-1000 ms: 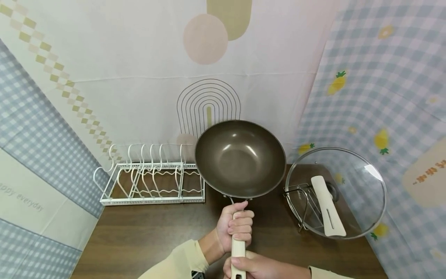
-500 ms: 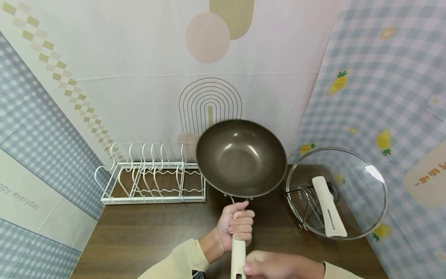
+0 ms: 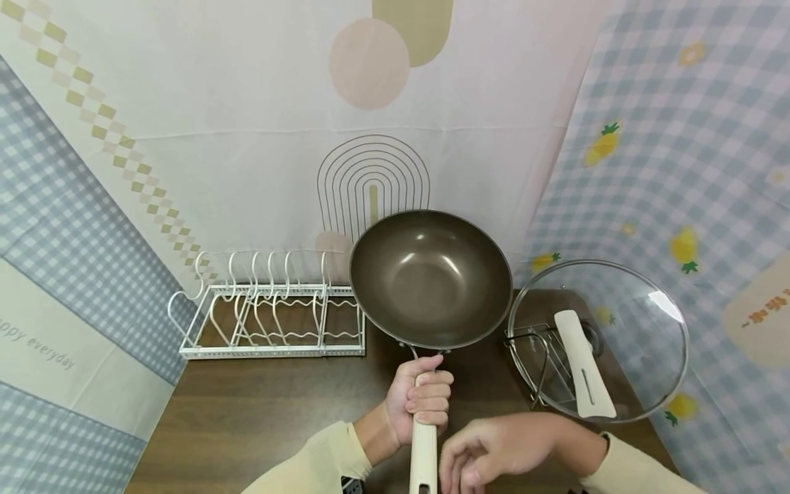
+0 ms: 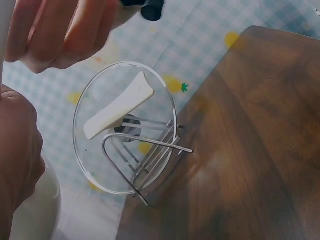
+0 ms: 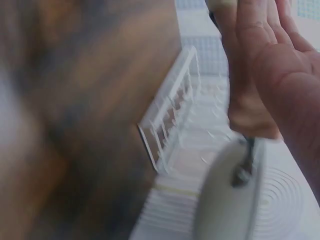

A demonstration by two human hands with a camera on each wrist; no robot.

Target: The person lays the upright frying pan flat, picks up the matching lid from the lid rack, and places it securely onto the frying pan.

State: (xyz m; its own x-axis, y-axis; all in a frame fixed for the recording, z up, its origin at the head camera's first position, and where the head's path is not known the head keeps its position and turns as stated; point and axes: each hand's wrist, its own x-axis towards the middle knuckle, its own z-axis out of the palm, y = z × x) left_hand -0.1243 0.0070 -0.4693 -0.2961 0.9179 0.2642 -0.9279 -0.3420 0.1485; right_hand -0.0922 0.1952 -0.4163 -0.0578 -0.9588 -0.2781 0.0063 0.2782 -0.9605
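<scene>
My left hand (image 3: 417,405) grips the cream handle (image 3: 424,455) of a wok (image 3: 431,281) near its pan end. The wok's dark brown inside faces me, and its bowl is tilted up in front of the wall cloth. Beside the lower end of the handle is my right hand (image 3: 494,449), its fingers loosely bent and holding nothing. In the right wrist view, the wok's pale outside (image 5: 220,200) shows, with the left hand (image 5: 250,110) round the handle.
At the left stands a white wire rack (image 3: 271,322). To the right a glass lid (image 3: 648,343) with a cream handle (image 3: 583,367) leans in a metal wire stand (image 3: 537,357). A brown wooden table (image 3: 278,405) lies below, with patterned cloth walls (image 3: 247,171) around it.
My right hand has let go of the lower handle and moved to the right of it. The left hand and the wok hold nearly the same place.
</scene>
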